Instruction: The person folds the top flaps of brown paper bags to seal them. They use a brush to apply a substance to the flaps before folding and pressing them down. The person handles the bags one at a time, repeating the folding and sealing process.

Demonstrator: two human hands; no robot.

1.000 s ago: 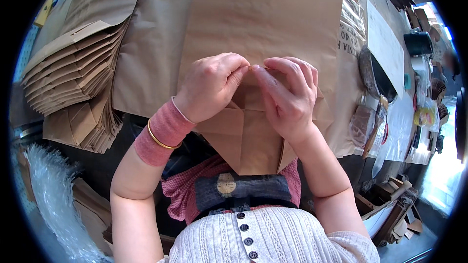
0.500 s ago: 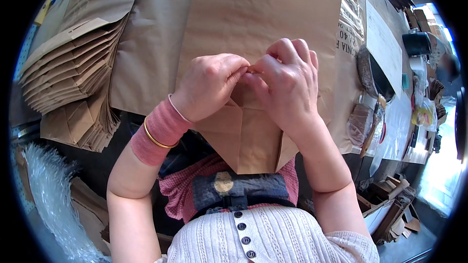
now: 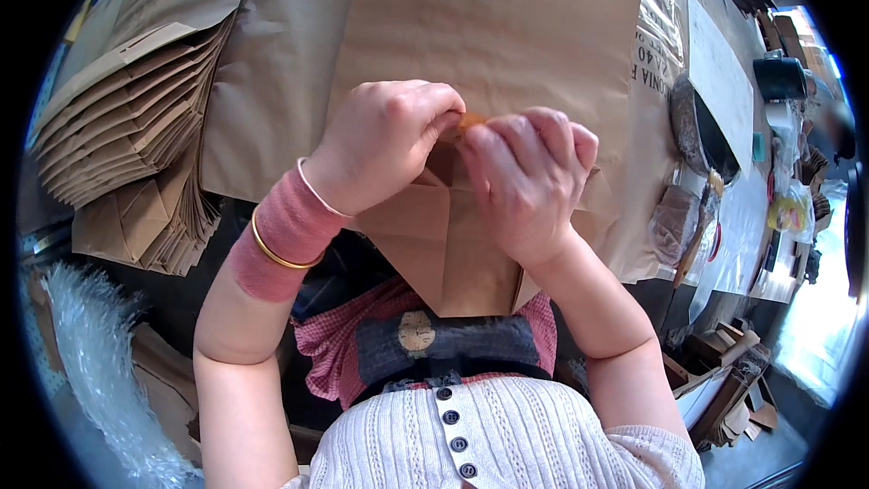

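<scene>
My left hand (image 3: 380, 145) and my right hand (image 3: 529, 186) meet above a large brown paper bag (image 3: 489, 27). Between their fingertips shows a small, thin orange piece (image 3: 472, 119), too small to make out its kind. The left thumb and forefinger pinch one side of it. On the other side my right fingers are curled closed, and their tips are partly hidden. Below the hands, the folded end (image 3: 480, 263) of the bag stands partly opened, with creased flaps pointing toward my waist.
On the left lies a fanned stack of brown paper bags (image 3: 127, 118). A dark trough-like container (image 3: 701, 131), a wooden-handled brush (image 3: 701, 226) and a white board (image 3: 720, 72) are on the right. White plastic strands (image 3: 104, 371) hang at the lower left.
The orange piece has come into clearer view between my fingertips. My right hand has lowered slightly and curled its fingers more. My left hand has turned a little.
</scene>
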